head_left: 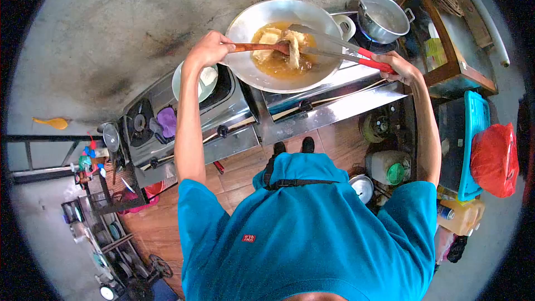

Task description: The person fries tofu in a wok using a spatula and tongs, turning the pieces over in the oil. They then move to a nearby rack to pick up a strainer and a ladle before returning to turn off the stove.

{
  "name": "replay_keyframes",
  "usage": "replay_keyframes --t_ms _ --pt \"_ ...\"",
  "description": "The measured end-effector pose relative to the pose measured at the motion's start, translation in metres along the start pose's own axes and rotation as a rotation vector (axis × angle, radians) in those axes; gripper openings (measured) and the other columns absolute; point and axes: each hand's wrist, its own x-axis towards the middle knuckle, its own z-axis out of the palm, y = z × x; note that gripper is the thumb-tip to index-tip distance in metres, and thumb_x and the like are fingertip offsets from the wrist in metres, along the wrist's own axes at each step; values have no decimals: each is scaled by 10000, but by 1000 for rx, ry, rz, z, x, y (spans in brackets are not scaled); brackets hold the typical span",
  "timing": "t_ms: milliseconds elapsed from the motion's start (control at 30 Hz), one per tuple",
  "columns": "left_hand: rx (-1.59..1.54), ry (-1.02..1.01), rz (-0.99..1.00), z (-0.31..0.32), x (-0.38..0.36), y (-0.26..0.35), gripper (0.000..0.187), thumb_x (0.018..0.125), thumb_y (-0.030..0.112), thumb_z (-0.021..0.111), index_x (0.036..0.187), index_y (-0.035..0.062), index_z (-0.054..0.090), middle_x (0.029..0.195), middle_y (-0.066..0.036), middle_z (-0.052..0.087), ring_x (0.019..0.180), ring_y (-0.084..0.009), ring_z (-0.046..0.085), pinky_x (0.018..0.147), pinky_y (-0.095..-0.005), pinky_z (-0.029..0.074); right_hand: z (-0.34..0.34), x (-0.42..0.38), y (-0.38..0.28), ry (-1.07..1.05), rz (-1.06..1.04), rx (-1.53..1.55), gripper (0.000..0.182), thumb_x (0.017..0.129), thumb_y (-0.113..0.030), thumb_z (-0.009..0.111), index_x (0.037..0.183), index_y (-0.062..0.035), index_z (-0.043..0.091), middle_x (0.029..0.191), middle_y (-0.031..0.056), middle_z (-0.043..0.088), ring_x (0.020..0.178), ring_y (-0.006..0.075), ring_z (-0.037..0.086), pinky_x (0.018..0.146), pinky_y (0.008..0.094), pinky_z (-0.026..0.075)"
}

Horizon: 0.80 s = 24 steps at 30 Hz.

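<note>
My left hand [210,52] is closed around the handle of a wooden spatula [253,47], its head over the middle of a wide metal wok [241,28]. In my right hand [400,68] is a pair of metal tongs [376,66] with red handles, reaching into the wok from the right. A pale battered piece of food [293,53] sits where spatula and tongs meet. Around it, bubbling golden oil [277,71] holds more pale yellow pieces [270,37]. The tong tips are partly hidden at the food.
A metal pot [383,14] of liquid stands over a blue flame at the right. Left of the wok is a pale bowl [177,82] with something white in it. Further left, a purple cloth [166,121] lies on the stove. A wooden cabinet [465,72] borders the right side.
</note>
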Motion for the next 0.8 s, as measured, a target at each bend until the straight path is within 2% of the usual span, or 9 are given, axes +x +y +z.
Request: replay_keyframes --t_ms 100,167,367,400,433,533,633,733,800 --pt "-64 4 8 -3 4 -7 289 780 226 637 976 21 695 823 -175 672 725 -257 645 711 -362 492 0 3 0 112 27 -33 538 799 -507 610 960 6 616 692 27 508 562 90 464 430 214 309" --pt "-86 11 -1 -7 -2 -17 289 786 220 638 968 2 690 828 -184 674 747 -259 650 725 -362 489 5 -5 -20 -12 9 -74 535 793 -503 616 944 10 613 674 16 501 557 84 457 430 223 314" --pt "33 97 -23 -24 -43 -23 280 784 214 631 978 22 692 881 -215 671 825 -287 663 764 -370 483 15 2 -43 -15 -19 -171 492 806 -487 605 912 -7 627 631 5 499 483 72 409 385 223 270" --pt "57 109 -19 -23 -44 -26 285 777 214 631 981 25 691 895 -227 664 844 -298 663 768 -373 484 15 1 -47 15 -49 -194 497 802 -511 610 832 -15 621 592 -3 488 428 67 381 355 231 245" --pt "56 113 -21 -22 -44 -31 285 777 214 631 981 25 691 895 -227 664 844 -298 663 768 -373 484 14 2 -48 14 -52 -198 497 802 -511 610 832 -15 621 592 -3 488 428 67 381 355 231 245" --pt "66 121 29 -19 -42 -39 276 796 227 636 974 25 697 780 -168 667 732 -242 638 712 -363 480 10 6 -43 68 -113 -172 508 823 -521 600 653 -42 572 497 -28 441 365 65 350 327 238 217" --pt "84 114 41 -19 -43 -37 269 794 229 637 970 37 702 785 -168 667 729 -243 638 714 -365 481 14 4 -41 68 -93 -207 505 833 -502 595 637 -37 571 483 -26 427 362 65 344 328 237 221" --pt "82 127 34 -19 -41 -30 272 794 233 635 975 41 702 804 -174 671 755 -250 648 732 -367 482 25 -7 -45 56 -81 -184 487 812 -480 619 741 2 615 553 -2 470 419 76 397 338 233 267" --pt "101 114 16 -19 -35 -26 268 780 233 618 978 71 699 893 -207 666 857 -317 658 775 -385 486 27 -10 -49 0 -47 -191 496 792 -466 638 852 26 637 630 19 502 485 89 448 354 219 306"
